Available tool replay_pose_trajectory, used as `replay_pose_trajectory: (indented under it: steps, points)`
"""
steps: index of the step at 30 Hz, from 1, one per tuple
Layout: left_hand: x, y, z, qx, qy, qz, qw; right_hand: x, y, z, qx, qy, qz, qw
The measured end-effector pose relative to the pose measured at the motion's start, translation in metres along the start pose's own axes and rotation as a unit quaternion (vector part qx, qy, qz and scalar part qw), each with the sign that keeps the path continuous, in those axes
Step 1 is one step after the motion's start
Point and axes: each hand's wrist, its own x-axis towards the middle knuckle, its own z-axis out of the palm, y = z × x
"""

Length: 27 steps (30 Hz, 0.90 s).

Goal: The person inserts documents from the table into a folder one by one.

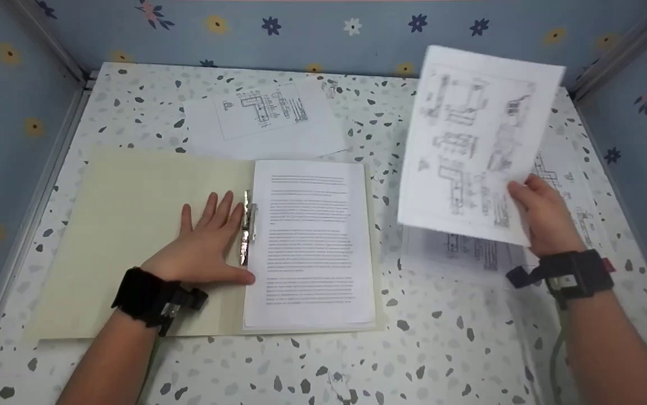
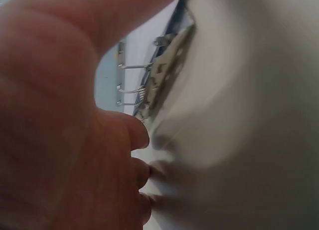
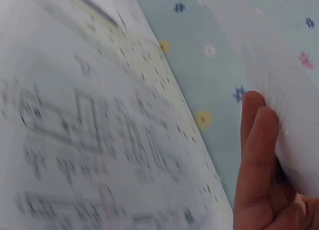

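Observation:
My left hand [image 1: 202,250] lies with spread fingers on the bare left cover of an open cream folder [image 1: 132,191]. Its thumb reaches the edge of the printed text pages [image 1: 309,242] stacked on the folder's right side. A metal ring clip [image 2: 162,70] runs along the spine beside the fingertips. Over on the right, my right hand [image 1: 546,216] pinches a sheet of paper [image 1: 470,140] with technical drawings by its lower right edge, raised above the table and tilted. Only part of that sheet's plain back shows in the right wrist view, beside the fingers.
Beneath the raised sheet lie more drawing sheets [image 1: 447,256], partly covered. Other drawing papers [image 1: 278,126] rest behind the folder. The speckled white table [image 1: 323,365] is bounded by flowered blue panels [image 1: 301,34] at the back and sides.

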Motion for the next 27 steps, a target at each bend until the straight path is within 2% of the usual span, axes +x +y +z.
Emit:
replay_pose_trajectory:
  steps: [6,9,13,19,27]
  points:
    - [0.001,0.0,0.002,-0.005,-0.007,-0.009,0.9999,-0.023,0.029,0.072,-0.041,-0.113,0.043,0.992]
    - [0.002,0.0,0.002,-0.008,-0.008,-0.007,0.9999,-0.035,0.045,0.103,-0.024,-0.156,0.053,0.986]
    - [0.001,0.0,0.0,-0.018,-0.014,-0.003,0.9997,-0.047,0.062,0.134,0.008,-0.18,0.06,0.982]
    - [-0.001,-0.005,-0.005,-0.037,-0.027,0.014,0.9988,-0.055,0.077,0.16,0.02,-0.183,0.074,0.98]
    - [-0.002,-0.012,-0.005,-0.028,-0.031,0.032,0.9986,-0.059,0.084,0.176,-0.016,-0.218,0.08,0.973]
